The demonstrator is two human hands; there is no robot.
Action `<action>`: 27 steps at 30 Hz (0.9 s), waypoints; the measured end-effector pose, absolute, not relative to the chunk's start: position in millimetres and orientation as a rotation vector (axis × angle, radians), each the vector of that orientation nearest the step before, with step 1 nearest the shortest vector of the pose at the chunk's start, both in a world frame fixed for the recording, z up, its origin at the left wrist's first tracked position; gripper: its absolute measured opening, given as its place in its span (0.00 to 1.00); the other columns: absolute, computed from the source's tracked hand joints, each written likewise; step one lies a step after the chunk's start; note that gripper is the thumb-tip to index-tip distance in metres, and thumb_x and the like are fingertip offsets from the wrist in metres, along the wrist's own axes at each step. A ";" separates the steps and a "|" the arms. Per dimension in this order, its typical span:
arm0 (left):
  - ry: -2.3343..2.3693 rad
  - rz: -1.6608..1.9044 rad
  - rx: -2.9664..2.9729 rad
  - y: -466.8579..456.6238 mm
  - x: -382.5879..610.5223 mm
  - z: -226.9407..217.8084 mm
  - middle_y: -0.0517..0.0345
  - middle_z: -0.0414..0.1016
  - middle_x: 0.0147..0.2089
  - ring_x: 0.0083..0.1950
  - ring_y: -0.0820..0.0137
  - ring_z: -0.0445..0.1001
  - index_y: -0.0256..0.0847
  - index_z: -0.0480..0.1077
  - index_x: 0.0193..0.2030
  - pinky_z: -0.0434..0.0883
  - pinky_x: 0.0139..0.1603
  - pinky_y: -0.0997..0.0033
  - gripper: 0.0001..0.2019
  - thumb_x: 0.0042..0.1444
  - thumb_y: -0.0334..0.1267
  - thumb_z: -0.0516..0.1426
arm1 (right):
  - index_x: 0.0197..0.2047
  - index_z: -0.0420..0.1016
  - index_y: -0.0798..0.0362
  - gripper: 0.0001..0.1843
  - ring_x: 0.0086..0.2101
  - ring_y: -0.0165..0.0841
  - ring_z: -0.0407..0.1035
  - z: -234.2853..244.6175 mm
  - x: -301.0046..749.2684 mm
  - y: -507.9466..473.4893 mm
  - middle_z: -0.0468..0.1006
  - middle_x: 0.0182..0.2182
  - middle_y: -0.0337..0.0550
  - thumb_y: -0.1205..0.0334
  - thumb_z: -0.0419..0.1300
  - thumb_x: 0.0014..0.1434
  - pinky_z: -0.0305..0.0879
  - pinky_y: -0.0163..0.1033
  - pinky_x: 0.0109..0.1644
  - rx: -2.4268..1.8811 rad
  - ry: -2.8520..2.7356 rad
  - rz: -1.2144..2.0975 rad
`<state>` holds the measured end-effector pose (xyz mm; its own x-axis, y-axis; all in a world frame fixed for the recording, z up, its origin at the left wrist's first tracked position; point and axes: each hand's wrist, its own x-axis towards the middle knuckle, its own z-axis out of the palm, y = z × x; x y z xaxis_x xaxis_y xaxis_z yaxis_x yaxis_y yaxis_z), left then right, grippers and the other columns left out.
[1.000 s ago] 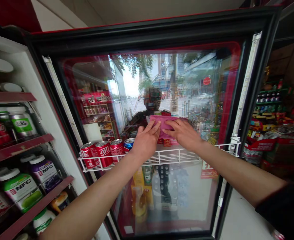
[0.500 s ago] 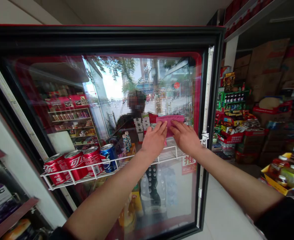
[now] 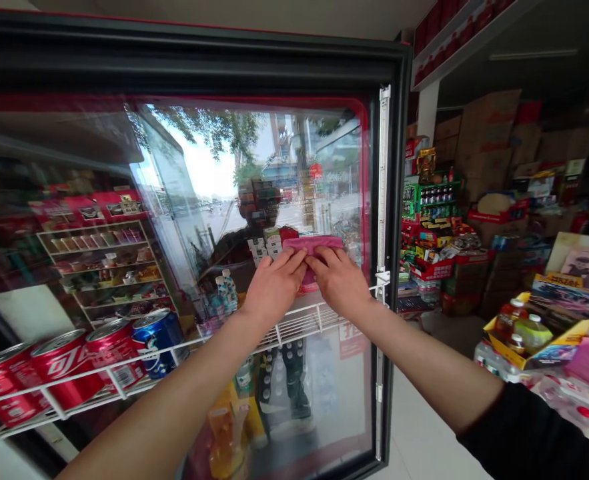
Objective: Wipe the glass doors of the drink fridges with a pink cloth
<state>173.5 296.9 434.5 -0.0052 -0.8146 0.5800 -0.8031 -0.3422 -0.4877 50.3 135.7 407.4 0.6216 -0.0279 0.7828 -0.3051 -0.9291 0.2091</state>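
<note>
A pink cloth [image 3: 319, 243] lies against the inner glass pane [image 3: 209, 173] of a black-framed cooler door, just above a white wire rack [image 3: 301, 329]. My left hand [image 3: 274, 285] grips the lower left part of the cloth, its fingers pressing it to the glass. Beside it, my right hand [image 3: 341, 281] presses and holds the cloth's right part, with its fingertips almost meeting those of the left. Both palms face the pane, and the hands cover much of the cloth. Red cans [image 3: 67, 367] and a blue can [image 3: 158, 343] stand in the rack at the left.
A white light strip [image 3: 384, 180] runs down the door's right side, inside the black frame [image 3: 399, 200]. To the right, a yellow box [image 3: 539, 350] of bottles stands near my right arm. Stacked cartons [image 3: 489, 133] and packed goods fill the shop behind.
The view has swung right and come closer, so the door and cans sit further left. Both hands stay on the cloth, their fingertips now closer together.
</note>
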 end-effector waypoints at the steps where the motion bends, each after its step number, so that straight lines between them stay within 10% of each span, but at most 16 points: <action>1: 1.802 -1.304 -2.192 288.7 169.9 435.6 0.51 0.71 0.79 0.78 0.51 0.67 0.45 0.76 0.71 0.73 0.61 0.46 0.25 0.74 0.30 0.49 | 0.73 0.74 0.46 0.25 0.59 0.47 0.69 407.7 46.8 128.6 0.76 0.68 0.53 0.65 0.54 0.77 0.75 0.46 0.53 2.527 -0.288 1.201; 18: 1.838 -1.388 -2.066 173.7 123.9 440.6 0.52 0.74 0.77 0.75 0.57 0.70 0.45 0.79 0.66 0.77 0.61 0.54 0.20 0.73 0.30 0.54 | 0.72 0.74 0.61 0.27 0.63 0.52 0.74 378.8 30.7 47.3 0.76 0.67 0.67 0.70 0.53 0.73 0.78 0.58 0.65 2.527 -0.513 1.587; 27: 1.829 -1.487 -2.038 188.9 144.7 451.5 0.54 0.65 0.83 0.81 0.61 0.65 0.46 0.68 0.78 0.75 0.69 0.51 0.26 0.76 0.32 0.51 | 0.87 0.43 0.62 0.39 0.82 0.54 0.44 368.1 75.3 46.5 0.54 0.82 0.71 0.67 0.47 0.77 0.57 0.70 0.81 2.484 -0.394 1.855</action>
<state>144.7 188.9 451.5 -0.1441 -0.7798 0.6092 -0.7559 -0.3106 -0.5764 75.3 46.5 368.1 0.2637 -0.1905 0.9456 -0.2099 -0.9681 -0.1365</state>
